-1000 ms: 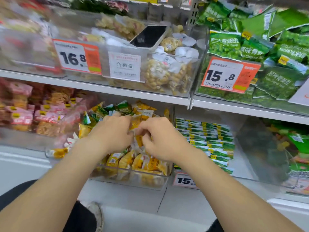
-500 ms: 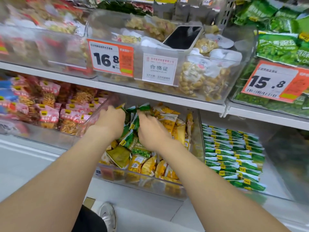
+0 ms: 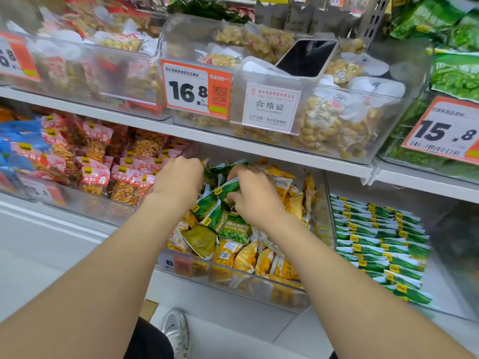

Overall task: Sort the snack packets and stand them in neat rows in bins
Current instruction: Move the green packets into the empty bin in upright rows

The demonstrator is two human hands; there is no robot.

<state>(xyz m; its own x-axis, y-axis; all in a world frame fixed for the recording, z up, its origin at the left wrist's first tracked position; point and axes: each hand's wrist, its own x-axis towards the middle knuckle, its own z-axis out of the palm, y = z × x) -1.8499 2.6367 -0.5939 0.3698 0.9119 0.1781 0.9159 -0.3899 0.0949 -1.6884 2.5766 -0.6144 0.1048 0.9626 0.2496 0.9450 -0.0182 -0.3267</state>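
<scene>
The step in hand seems to be the sorting. In the clear bin (image 3: 272,278) on the lower shelf, yellow packets (image 3: 243,260) and loose green packets (image 3: 230,229) lie mixed together. The right hand (image 3: 255,200) pinches one green packet (image 3: 228,189) between thumb and fingers, near the back edge of this bin and just above the pile. The left hand (image 3: 178,182) reaches toward the back left corner with its fingers bent down among the packets; whether it grips anything cannot be told. The next move probably calls for lifting the pinched packet free, carrying it to the neighbour bin (image 3: 440,288) on the right, where rows of green packets (image 3: 375,244) already stand, and setting it upright in line. One second ago both hands worked close together on the yellow packets in the middle of the bin. Now they are at the green ones further back and somewhat more apart.
</scene>
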